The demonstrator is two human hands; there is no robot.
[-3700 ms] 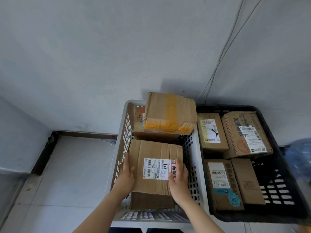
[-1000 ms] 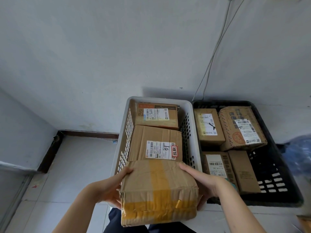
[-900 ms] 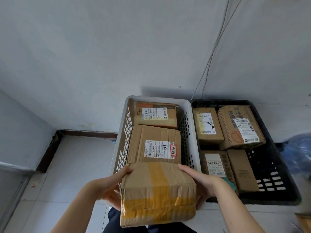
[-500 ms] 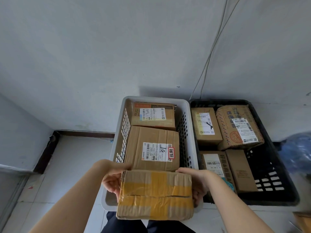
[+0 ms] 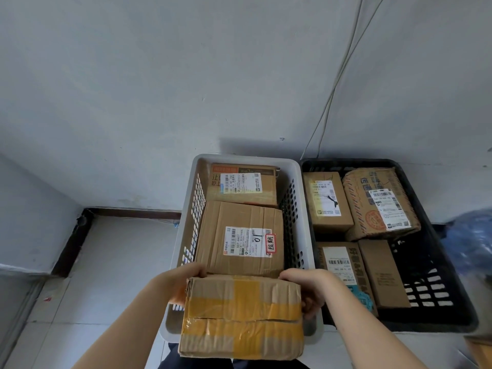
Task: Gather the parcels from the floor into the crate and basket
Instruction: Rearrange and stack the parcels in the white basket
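I hold a cardboard parcel with yellow tape (image 5: 242, 315) over the near end of the white basket (image 5: 306, 235). My left hand (image 5: 183, 283) grips its left side and my right hand (image 5: 308, 288) grips its right side, fingers curled over its far edge. Inside the basket lie a parcel with a label marked "10" (image 5: 239, 235) and a parcel with an orange stripe (image 5: 243, 182) behind it. The black crate (image 5: 436, 262) to the right holds several cardboard parcels (image 5: 326, 201).
Basket and crate stand against a grey wall (image 5: 186, 89). Thin cables (image 5: 332, 97) hang down the wall to the crate. Pale floor tiles (image 5: 106, 275) lie to the left. A blurred blue bag (image 5: 474, 249) sits at the right edge.
The taped parcel was lifted off the back of the basket, brought to its near end, tilted so its taped side faces me, and has sunk lower toward the basket.
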